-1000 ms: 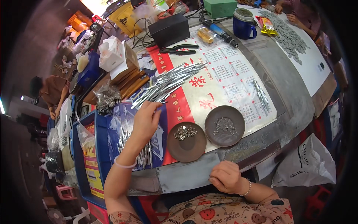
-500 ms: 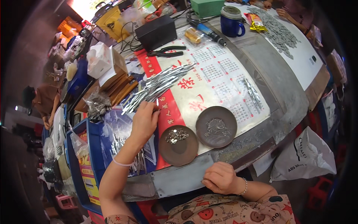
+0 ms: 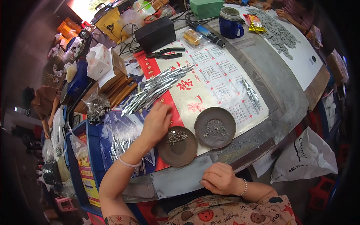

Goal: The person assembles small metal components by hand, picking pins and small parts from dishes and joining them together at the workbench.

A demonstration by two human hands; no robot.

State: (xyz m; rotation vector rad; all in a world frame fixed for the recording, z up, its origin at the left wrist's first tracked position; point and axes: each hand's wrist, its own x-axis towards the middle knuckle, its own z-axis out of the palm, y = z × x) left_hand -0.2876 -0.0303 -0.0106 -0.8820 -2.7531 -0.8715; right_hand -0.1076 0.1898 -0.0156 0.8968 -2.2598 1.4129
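Just beyond the left hand's bent fingers (image 3: 162,108), whose grip I cannot tell, lie silver strips (image 3: 155,89)

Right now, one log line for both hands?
left hand: between silver strips and left brown dish, grasp unclear | right hand: curled, near table edge

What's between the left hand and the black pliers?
In the head view, piled silvery strips and some red sheet lie between the left hand and the pliers.

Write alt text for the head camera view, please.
Above a table, a person's left hand is between silvery strips and a brown dish of small shiny pieces; their curled right hand is by the near edge. A second dish holds thin bits.
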